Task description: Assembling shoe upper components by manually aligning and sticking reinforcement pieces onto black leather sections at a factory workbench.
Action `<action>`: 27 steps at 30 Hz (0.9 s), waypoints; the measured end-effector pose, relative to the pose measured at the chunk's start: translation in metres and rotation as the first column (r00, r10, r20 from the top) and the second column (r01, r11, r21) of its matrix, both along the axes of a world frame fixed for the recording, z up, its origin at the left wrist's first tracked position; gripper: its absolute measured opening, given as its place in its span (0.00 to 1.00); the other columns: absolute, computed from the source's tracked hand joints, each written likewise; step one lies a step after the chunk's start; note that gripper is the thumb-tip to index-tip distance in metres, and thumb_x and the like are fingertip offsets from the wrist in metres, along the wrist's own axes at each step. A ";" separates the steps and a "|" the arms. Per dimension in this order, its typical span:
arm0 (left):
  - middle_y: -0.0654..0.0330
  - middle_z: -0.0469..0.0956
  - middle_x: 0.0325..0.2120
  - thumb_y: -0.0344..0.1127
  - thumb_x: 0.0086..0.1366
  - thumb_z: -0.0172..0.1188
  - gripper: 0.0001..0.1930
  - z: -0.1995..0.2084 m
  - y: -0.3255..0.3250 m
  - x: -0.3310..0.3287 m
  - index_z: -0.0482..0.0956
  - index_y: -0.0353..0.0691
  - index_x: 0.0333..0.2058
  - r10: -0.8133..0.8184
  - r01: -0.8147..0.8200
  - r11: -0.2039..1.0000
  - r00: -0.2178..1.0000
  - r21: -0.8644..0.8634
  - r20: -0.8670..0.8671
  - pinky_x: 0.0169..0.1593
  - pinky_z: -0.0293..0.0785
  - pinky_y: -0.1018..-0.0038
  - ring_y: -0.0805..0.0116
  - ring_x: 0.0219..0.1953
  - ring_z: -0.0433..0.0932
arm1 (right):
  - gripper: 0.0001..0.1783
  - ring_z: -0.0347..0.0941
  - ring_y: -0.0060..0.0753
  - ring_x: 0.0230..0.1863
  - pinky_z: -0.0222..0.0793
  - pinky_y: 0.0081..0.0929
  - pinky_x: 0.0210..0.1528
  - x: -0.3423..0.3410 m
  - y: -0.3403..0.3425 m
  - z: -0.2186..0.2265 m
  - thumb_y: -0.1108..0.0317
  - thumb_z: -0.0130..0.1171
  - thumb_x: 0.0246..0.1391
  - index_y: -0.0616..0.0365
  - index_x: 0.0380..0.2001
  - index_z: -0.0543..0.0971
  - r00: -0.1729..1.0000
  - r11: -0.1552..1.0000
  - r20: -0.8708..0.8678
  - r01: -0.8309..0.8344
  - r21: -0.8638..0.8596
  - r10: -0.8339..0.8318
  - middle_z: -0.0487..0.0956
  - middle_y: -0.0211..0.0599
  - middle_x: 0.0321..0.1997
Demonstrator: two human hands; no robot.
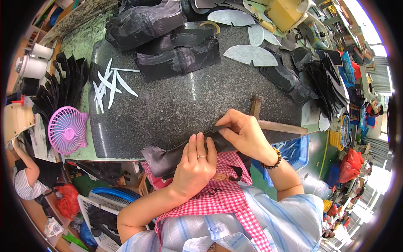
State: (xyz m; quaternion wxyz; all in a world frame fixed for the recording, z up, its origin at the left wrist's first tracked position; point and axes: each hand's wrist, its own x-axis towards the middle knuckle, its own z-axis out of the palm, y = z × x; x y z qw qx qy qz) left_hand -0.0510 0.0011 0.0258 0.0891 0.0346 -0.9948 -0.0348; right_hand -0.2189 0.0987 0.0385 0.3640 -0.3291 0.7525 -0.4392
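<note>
Pinching the black leather-like piece (174,154) by its edge, near-left of the hammer (277,126), goes the right hand (245,132); the left hand (195,166) lies across it, fingers together, thumb hidden, so can't tell its grip! This one looks unfinished; far-left of the hammer, white curved strips (112,87) and black panels (178,63) wait untouched on the worktop (168,109).

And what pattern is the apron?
The apron has pinkish-red and white checks, clearest in the head view.

Left hand (194,170) hides part of black piece (158,161), thumb perhaps underneath; lower-right clutter (335,209) too small to tell
</note>
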 end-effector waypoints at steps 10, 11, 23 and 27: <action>0.36 0.79 0.45 0.30 0.56 0.56 0.18 -0.002 -0.004 0.004 0.79 0.27 0.45 -0.028 0.028 0.998 1.000 0.063 -0.006 0.51 0.80 0.61 0.43 0.48 0.81 | 0.12 0.78 0.45 0.23 0.70 0.36 0.27 0.005 -0.022 0.001 0.68 0.65 0.51 0.63 0.27 0.73 0.949 0.982 -0.316 0.063 0.178 -0.003 0.78 0.45 0.20; 0.36 0.79 0.45 0.30 0.56 0.56 0.18 -0.004 -0.003 0.004 0.79 0.27 0.45 -0.026 0.026 0.999 1.000 0.047 -0.009 0.51 0.80 0.61 0.43 0.49 0.81 | 0.11 0.77 0.46 0.24 0.70 0.37 0.28 0.005 -0.022 0.003 0.68 0.65 0.51 0.62 0.28 0.73 0.948 0.977 -0.318 0.070 0.202 -0.002 0.77 0.45 0.20; 0.33 0.79 0.45 0.32 0.58 0.54 0.19 -0.002 0.001 0.003 0.78 0.26 0.47 -0.023 0.025 0.999 0.999 -0.046 0.035 0.54 0.77 0.59 0.41 0.50 0.79 | 0.18 0.75 0.52 0.44 0.73 0.40 0.47 0.003 -0.002 0.005 0.77 0.62 0.48 0.62 0.45 0.75 0.701 0.978 -0.700 -0.209 -0.017 0.137 0.78 0.47 0.42; 0.39 0.80 0.44 0.34 0.59 0.55 0.19 0.000 -0.007 0.020 0.78 0.25 0.45 -0.038 0.038 0.999 0.999 0.008 0.021 0.54 0.77 0.60 0.45 0.50 0.79 | 0.28 0.69 0.43 0.64 0.65 0.41 0.64 0.013 0.021 0.004 0.68 0.60 0.49 0.62 0.56 0.74 0.528 0.822 -0.668 -0.519 0.235 0.525 0.75 0.44 0.61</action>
